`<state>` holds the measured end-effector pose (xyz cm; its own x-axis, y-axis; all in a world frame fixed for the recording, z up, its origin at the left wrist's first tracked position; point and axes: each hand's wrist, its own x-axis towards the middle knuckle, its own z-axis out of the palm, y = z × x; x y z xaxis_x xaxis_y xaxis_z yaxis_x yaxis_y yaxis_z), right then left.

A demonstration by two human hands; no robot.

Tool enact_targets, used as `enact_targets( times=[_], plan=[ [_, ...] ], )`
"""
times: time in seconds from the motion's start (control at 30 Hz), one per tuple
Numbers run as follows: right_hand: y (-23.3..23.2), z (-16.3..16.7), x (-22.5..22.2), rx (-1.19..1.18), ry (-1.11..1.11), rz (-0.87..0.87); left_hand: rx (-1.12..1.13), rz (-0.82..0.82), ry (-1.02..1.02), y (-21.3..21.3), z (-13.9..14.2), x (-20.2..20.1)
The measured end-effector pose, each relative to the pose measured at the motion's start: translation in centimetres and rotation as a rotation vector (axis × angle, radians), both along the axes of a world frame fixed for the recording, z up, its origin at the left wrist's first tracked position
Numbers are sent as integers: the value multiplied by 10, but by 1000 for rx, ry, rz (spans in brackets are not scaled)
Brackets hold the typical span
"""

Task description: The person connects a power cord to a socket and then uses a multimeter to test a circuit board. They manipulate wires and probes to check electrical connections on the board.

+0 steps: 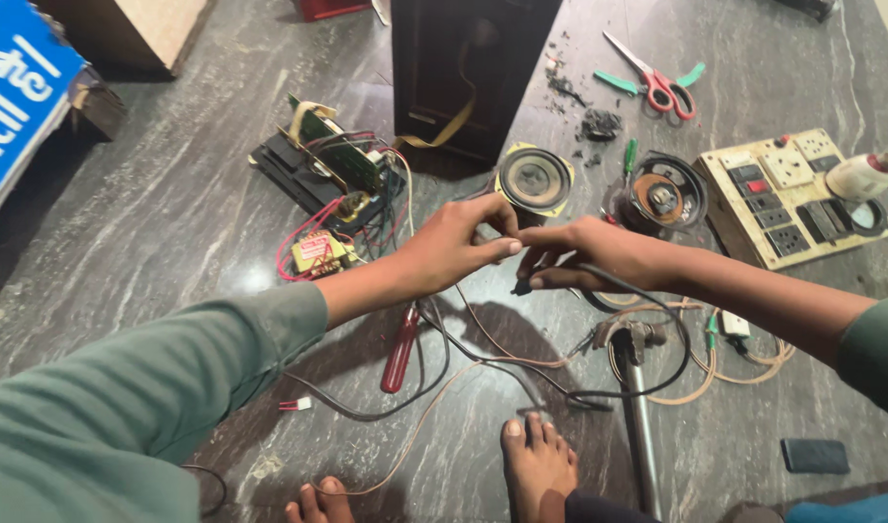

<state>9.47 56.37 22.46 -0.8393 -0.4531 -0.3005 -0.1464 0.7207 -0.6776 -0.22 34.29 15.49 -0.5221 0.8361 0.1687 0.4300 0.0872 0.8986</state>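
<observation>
My left hand (458, 242) and my right hand (584, 254) meet above a dark stone floor, fingertips almost touching. Both pinch thin wire between thumb and fingers. A black wire (657, 310) runs from my right hand, loops down and ends near a soldering iron (633, 373). Just behind the hands lie two loose speakers, one with a pale frame (534, 179) and one black and round (665, 197).
A circuit board assembly with a yellow transformer (332, 184) lies at the left, a red-handled screwdriver (401, 349) below it. A dark speaker cabinet (463, 68), scissors (657, 82), a switchboard (788, 194), a phone (815, 455) and my bare feet (536, 465) surround the spot.
</observation>
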Motion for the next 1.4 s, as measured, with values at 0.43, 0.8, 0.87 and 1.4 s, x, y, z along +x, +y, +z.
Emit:
enact_targets(
  times=[0.43, 0.8, 0.87, 1.4],
  plan=[
    [229, -59, 92, 363, -138, -775, -784, -406, 266, 28, -102, 55],
    [329, -84, 145, 505, 181, -1137, -710, -542, 279, 93, -120, 99],
    [337, -91, 144, 401, 261, -1143, -674, -511, 335, 89, -118, 101],
    [382, -104, 115, 634, 224, -1035, -589, -431, 271, 55, -94, 117]
  ],
)
